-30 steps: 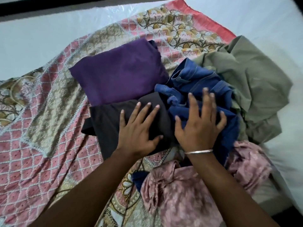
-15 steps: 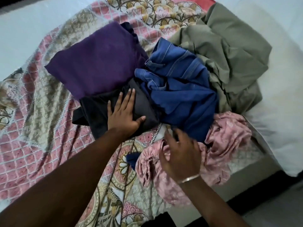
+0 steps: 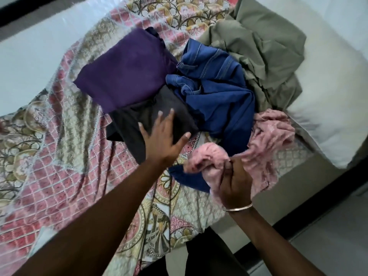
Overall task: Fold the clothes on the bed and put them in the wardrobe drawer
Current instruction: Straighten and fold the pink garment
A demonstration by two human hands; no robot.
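A person's right hand [image 3: 235, 176] pinches a bunch of the crumpled pink garment [image 3: 266, 140] at the near edge of the bed [image 3: 29, 62], apparently picking it as the next piece to fold. The left hand [image 3: 163, 138] lies flat, fingers spread, on the folded dark grey garment [image 3: 143, 118], seemingly to hold that pile steady while the pink cloth comes free. Beyond it sits a folded purple garment [image 3: 129, 70], its near edge lapping the grey one, so the finished pieces appear grouped to the left. To the right, blue jeans [image 3: 217, 90] and an olive garment [image 3: 264, 46] lie unfolded in a heap, all on a patterned bedspread [image 3: 59, 146]. A bangle [image 3: 238, 208] circles the right wrist. The right hand's fingertips are buried in pink fabric, a blue scrap beneath it cannot be identified, and motion blur softens the pink cloth. No wardrobe or drawer is in view.
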